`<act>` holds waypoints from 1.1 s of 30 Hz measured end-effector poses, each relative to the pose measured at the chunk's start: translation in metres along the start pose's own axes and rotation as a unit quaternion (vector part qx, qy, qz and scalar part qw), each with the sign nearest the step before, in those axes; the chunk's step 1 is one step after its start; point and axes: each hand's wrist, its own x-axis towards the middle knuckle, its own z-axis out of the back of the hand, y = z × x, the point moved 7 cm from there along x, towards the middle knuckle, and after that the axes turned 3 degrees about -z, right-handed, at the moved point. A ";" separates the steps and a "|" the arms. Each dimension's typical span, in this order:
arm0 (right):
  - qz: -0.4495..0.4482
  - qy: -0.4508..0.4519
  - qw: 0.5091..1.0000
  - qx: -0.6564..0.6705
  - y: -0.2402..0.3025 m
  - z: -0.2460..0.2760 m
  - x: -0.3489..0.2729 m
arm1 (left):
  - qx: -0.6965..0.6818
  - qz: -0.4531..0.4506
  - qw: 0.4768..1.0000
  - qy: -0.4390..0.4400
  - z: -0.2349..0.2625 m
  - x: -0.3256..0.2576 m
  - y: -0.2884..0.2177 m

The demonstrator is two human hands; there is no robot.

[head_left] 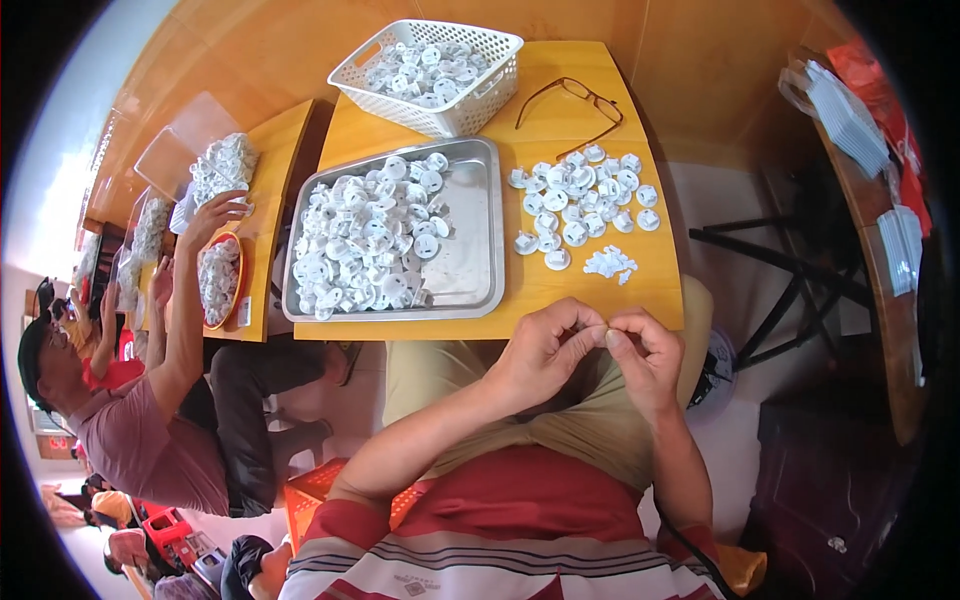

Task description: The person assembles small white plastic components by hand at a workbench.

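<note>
My left hand (548,352) and my right hand (645,360) meet just past the table's near edge, above my lap. Thumb and fingertips of each are pinched together, almost touching the other's. Whatever they pinch is too small or too covered to make out. Beyond them, on the wooden table (440,328), lies a little pile of small white plastic pieces (610,262). Several round white plastic parts (575,233) are spread behind that pile. A metal tray (478,235) to the left carries a heap of similar white parts (365,230).
At the table's back stand a white perforated basket (450,120) full of white parts and a pair of eyeglasses (575,85). A co-worker (150,430) sits at a neighbouring table on the left. Black folding legs (790,265) and a side table (870,240) are on the right.
</note>
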 end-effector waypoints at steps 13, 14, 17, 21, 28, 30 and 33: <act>-0.028 -0.003 0.998 0.057 -0.008 0.000 -0.004 | 0.633 -0.147 0.753 -0.099 0.154 0.033 -0.021; -0.027 -0.004 0.998 0.057 -0.008 0.000 -0.005 | 0.634 -0.148 0.753 -0.099 0.160 0.036 -0.017; -0.019 0.003 0.999 0.047 -0.007 -0.001 -0.006 | 0.653 -0.156 0.738 -0.074 0.168 0.042 -0.007; -0.015 0.002 0.999 0.044 -0.005 0.003 -0.006 | 0.647 -0.116 0.752 -0.046 0.170 0.047 -0.001; -0.022 0.002 0.998 0.052 -0.006 0.003 -0.007 | 0.457 -0.141 0.876 -0.064 0.158 0.034 -0.013; -0.021 0.002 0.999 0.049 -0.005 0.001 -0.006 | 0.373 -0.120 0.917 -0.079 0.158 0.031 -0.010; -0.015 0.002 0.999 0.037 -0.004 0.001 -0.004 | 0.210 -0.061 0.971 -0.095 0.168 0.028 0.009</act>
